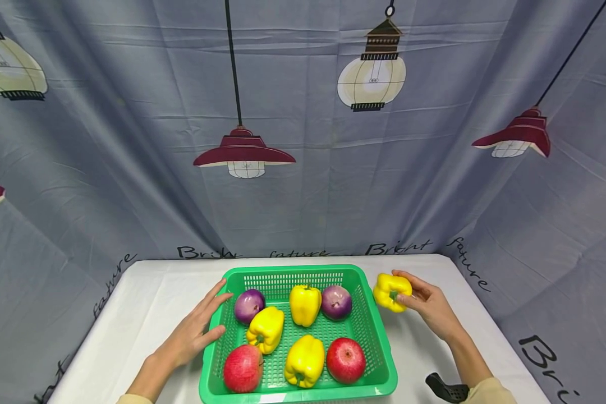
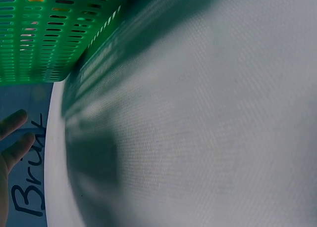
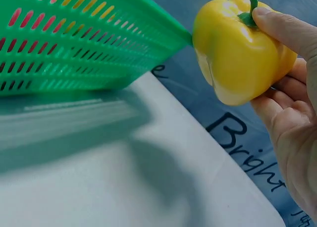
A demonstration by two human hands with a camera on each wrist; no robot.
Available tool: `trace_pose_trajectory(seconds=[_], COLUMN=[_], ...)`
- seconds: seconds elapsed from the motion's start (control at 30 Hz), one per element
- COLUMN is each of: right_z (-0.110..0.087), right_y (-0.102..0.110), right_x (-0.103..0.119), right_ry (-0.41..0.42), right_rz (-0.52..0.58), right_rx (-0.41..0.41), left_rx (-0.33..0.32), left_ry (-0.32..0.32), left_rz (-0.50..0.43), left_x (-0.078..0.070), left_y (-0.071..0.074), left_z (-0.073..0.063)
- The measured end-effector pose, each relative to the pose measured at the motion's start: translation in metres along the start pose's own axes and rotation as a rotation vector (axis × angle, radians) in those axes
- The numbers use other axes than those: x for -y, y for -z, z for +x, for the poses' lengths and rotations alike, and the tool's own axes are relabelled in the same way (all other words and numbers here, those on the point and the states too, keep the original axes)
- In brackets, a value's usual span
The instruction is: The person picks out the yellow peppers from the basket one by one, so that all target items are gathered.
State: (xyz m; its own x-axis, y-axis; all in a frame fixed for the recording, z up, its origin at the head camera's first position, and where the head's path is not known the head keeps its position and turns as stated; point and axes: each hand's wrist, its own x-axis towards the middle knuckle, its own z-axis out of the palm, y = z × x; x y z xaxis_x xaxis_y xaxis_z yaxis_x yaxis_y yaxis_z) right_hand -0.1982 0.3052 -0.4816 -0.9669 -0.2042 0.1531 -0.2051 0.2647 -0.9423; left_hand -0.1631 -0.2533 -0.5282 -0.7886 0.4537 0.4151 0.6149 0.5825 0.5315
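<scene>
My right hand (image 1: pixel 431 303) grips a yellow bell pepper (image 1: pixel 391 292) just outside the right rim of a green plastic basket (image 1: pixel 382 336). In the right wrist view the thumb lies by the green stem of that pepper (image 3: pixel 237 54), with the fingers beneath it. My left hand (image 1: pixel 192 328) is at the basket's left rim, its fingers spread and extended; whether they touch the rim I cannot tell. Inside the basket are three yellow bell peppers (image 1: pixel 305 305), two purple onions (image 1: pixel 336 302) and two red round fruits (image 1: pixel 345 360), perhaps pomegranates or apples.
A white-covered table (image 1: pixel 166 286) carries the basket. Behind and around it hangs a grey-blue curtain (image 1: pixel 303 213) printed with lamps and lettering. A black strap (image 1: pixel 446 388) shows near the right wrist.
</scene>
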Motion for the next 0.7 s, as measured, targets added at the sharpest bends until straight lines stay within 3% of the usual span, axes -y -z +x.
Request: trace_pose_trajectory(seconds=[0.4,0.7], right_z=[-0.001,-0.004], right_y=[0.001,0.002], right_x=[-0.037,-0.046], right_ry=[-0.104,-0.074], right_rz=[0.025,0.07], right_rx=[0.015,0.019], left_rx=[-0.01,-0.017], left_ry=[-0.005,-0.012], left_rz=[-0.008,-0.012], left_x=[-0.001,0.0], left_y=[0.0,-0.001], left_z=[0.0,-0.001])
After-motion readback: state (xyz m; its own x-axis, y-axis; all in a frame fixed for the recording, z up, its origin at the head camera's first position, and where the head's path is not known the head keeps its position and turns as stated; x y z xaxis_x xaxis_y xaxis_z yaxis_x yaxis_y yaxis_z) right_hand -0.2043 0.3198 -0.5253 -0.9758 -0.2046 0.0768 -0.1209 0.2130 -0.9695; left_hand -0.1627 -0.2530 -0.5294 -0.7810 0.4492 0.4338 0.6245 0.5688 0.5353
